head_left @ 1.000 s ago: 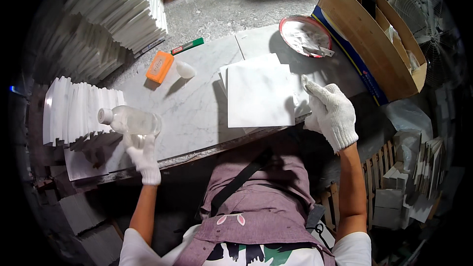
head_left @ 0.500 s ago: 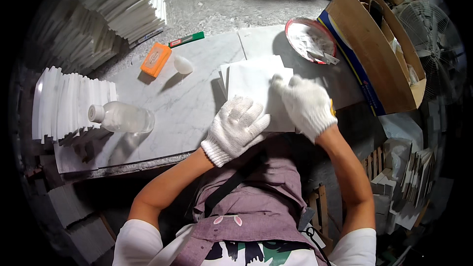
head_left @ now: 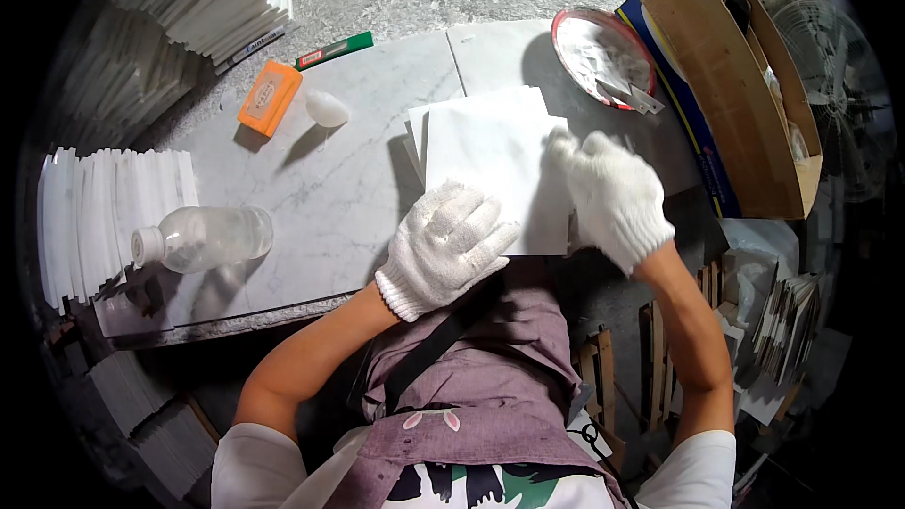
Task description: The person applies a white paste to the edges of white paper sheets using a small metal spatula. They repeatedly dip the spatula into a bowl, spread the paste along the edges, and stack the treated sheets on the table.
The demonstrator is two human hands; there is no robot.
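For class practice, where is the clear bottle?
At the head view's left, the bottle is on the tabletop, beside the white slab row, left of the left hand.

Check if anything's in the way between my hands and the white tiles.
Nothing visible is. Your left hand lies over the near left corner of the top white tile; your right hand is at its right edge. The clear bottle is off left.

Tiles (head_left: 495, 160) on table (head_left: 363, 184), bottle (head_left: 215, 238) left, bowl (head_left: 556, 49) behind, box (head_left: 745, 132) right of bowl
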